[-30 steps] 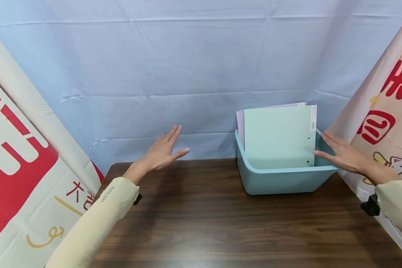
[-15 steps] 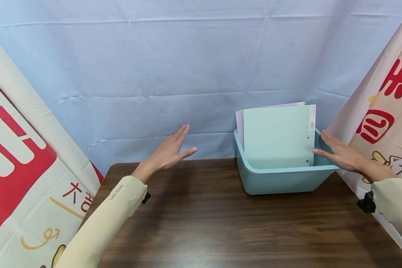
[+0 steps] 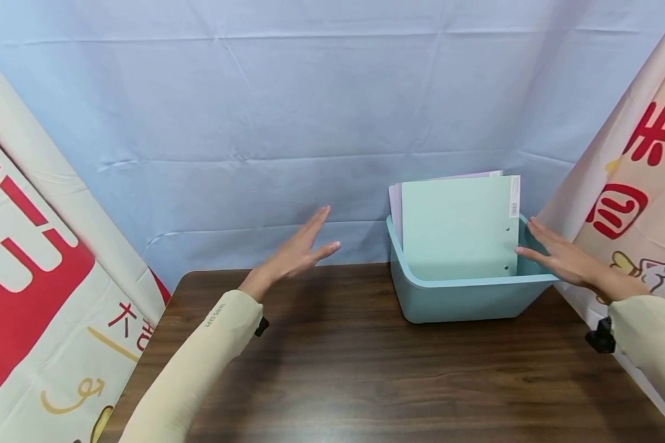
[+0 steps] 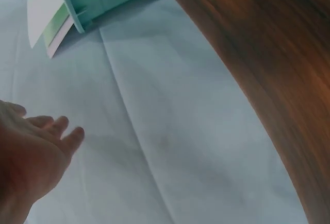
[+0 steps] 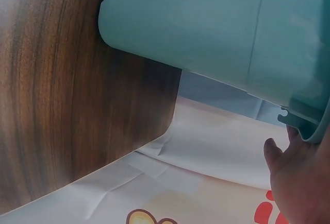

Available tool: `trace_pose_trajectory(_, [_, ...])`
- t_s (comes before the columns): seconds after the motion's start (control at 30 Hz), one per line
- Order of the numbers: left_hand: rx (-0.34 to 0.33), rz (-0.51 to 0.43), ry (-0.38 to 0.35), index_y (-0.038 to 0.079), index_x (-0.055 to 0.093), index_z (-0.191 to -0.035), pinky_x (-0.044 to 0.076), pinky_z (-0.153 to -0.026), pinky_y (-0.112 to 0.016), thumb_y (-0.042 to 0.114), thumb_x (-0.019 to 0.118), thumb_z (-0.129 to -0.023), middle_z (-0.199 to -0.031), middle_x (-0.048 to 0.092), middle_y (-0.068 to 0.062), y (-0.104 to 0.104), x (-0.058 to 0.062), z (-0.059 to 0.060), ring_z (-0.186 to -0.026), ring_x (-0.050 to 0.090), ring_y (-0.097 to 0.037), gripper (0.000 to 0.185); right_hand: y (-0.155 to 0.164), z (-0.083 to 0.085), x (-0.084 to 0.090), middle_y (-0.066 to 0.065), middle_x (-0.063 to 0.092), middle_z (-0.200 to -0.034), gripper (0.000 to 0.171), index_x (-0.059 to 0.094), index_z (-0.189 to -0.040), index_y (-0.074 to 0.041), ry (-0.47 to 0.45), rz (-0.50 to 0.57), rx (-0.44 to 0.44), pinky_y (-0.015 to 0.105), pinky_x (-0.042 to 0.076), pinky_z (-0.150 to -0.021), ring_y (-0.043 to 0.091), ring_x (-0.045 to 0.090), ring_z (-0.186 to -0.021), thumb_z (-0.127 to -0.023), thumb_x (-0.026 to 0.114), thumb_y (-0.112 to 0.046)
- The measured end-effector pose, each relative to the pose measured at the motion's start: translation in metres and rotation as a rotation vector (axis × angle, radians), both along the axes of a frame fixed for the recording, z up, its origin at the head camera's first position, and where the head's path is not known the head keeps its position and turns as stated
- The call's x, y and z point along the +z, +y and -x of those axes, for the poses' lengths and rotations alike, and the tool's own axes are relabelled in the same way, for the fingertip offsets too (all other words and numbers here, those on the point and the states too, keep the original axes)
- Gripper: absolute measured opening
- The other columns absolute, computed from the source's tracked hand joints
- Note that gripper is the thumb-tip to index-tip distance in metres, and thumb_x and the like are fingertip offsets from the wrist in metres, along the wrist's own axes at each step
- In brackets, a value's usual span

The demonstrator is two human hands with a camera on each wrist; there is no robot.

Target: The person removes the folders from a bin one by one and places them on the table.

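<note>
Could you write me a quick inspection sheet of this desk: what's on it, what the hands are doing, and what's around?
Surface: dark wood table.
Job's things: teal bin holding upright folders, pale green one in front.
Clutter: nothing seen.
Hands: left hand open in the air left of the bin, holding nothing; right hand flat at the bin's right rim.
Cables: nothing seen.
Surroundings: pale blue cloth backdrop; printed banners on both sides.

The bin (image 3: 465, 301) was pale teal, the front folder (image 3: 457, 227) mint green, the one behind lilac — the table (image 3: 366, 381) dark wood-grain, the backdrop (image 3: 288, 123) light blue, side banners (image 3: 28, 258) cream with red characters.
</note>
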State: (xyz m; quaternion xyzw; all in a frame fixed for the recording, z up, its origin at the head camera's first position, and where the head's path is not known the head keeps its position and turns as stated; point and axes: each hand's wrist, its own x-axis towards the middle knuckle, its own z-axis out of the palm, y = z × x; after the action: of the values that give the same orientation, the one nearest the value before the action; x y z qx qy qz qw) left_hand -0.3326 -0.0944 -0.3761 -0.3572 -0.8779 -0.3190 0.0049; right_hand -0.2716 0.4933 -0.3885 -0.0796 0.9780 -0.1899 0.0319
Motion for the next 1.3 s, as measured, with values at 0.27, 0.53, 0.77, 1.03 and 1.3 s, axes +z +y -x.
trace_pose_trajectory(0.27, [-0.066,-0.123,0.005,0.038,0.001,-0.171,0.019,-0.129,-0.061,0.080,0.048,-0.098,-0.180,0.004,0.002,0.022,0.001,0.005,-0.164,0.007,-0.016,0.096,0.000,-0.001,-0.001,0.031,-0.015,-0.171,0.092,-0.010,-0.167,-0.005,0.005,0.013,-0.006,0.091,0.003,-0.108,0.064,-0.005,-0.153,-0.110,0.042,-0.053])
trace_pose_trajectory(0.53, [-0.100,-0.197,-0.045,0.036,0.003,-0.171,0.020,-0.128,-0.062,0.086,0.049,-0.092,-0.179,0.008,0.004,0.042,0.003,0.006,-0.164,0.013,-0.021,0.104,0.000,-0.002,-0.001,0.032,-0.013,-0.171,0.090,-0.008,-0.167,-0.002,0.018,0.013,-0.010,0.090,0.004,-0.109,0.063,-0.004,-0.153,-0.110,0.041,-0.052])
trace_pose_trajectory(0.77, [-0.136,-0.257,-0.070,0.031,0.002,-0.172,0.025,-0.129,-0.050,0.086,0.052,-0.091,-0.178,0.013,-0.006,0.058,0.001,0.010,-0.162,0.023,-0.024,0.109,-0.002,-0.002,0.000,0.033,-0.011,-0.171,0.090,-0.006,-0.168,-0.002,0.020,0.006,-0.016,0.089,0.005,-0.109,0.063,-0.002,-0.154,-0.110,0.042,-0.052])
trace_pose_trajectory(1.03, [-0.173,-0.330,-0.090,0.027,0.004,-0.173,0.029,-0.128,-0.047,0.066,0.060,-0.100,-0.178,0.015,-0.011,0.074,-0.002,0.014,-0.161,0.026,-0.027,0.100,-0.002,0.000,0.000,0.033,-0.012,-0.171,0.089,-0.008,-0.167,-0.003,0.009,0.005,-0.019,0.090,0.005,-0.109,0.064,-0.003,-0.153,-0.111,0.041,-0.051])
trace_pose_trajectory(1.3, [-0.166,-0.338,-0.111,0.030,0.003,-0.172,0.033,-0.126,-0.052,0.070,0.058,-0.098,-0.176,0.020,-0.014,0.090,-0.009,0.020,-0.159,0.031,-0.030,0.100,-0.001,-0.001,-0.001,0.032,-0.012,-0.171,0.088,-0.007,-0.167,-0.003,0.013,0.011,-0.017,0.090,0.004,-0.109,0.063,-0.003,-0.153,-0.111,0.041,-0.050])
